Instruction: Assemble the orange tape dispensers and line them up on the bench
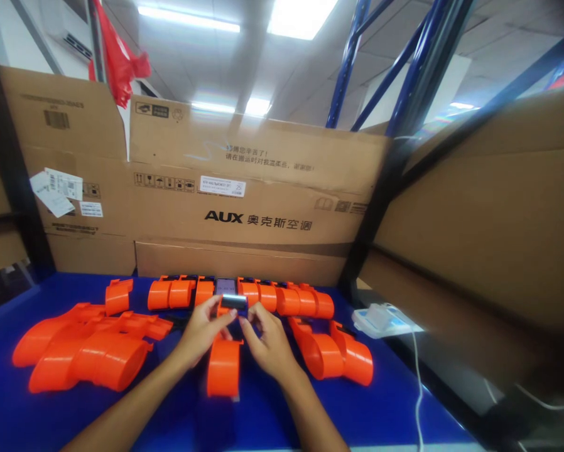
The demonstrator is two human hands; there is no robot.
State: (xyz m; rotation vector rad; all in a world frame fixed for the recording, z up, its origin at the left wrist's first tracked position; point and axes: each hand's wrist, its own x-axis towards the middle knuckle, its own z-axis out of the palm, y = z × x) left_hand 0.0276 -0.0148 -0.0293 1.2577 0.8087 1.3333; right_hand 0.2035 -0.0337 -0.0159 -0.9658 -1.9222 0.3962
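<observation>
Between my hands, above the blue table (178,414), is a small dark glossy piece (233,302) with a blue edge and some orange beside it; its exact kind is unclear. My left hand (205,329) pinches it from the left, thumb along its lower side. On its right end close the thumb and fingers of my right hand (267,339), partly hiding it. Just below my hands stands a curved orange plastic piece (223,369), apart from my fingers. A phone-like device with a lit screen (226,287) is right behind the held piece.
Several orange pieces (88,358) lie heaped at left; others (305,302) form a row along the back. Two orange pieces (352,358) sit at right. A white power strip (383,319) with a cable is near the right post. Cardboard (263,182) walls the back.
</observation>
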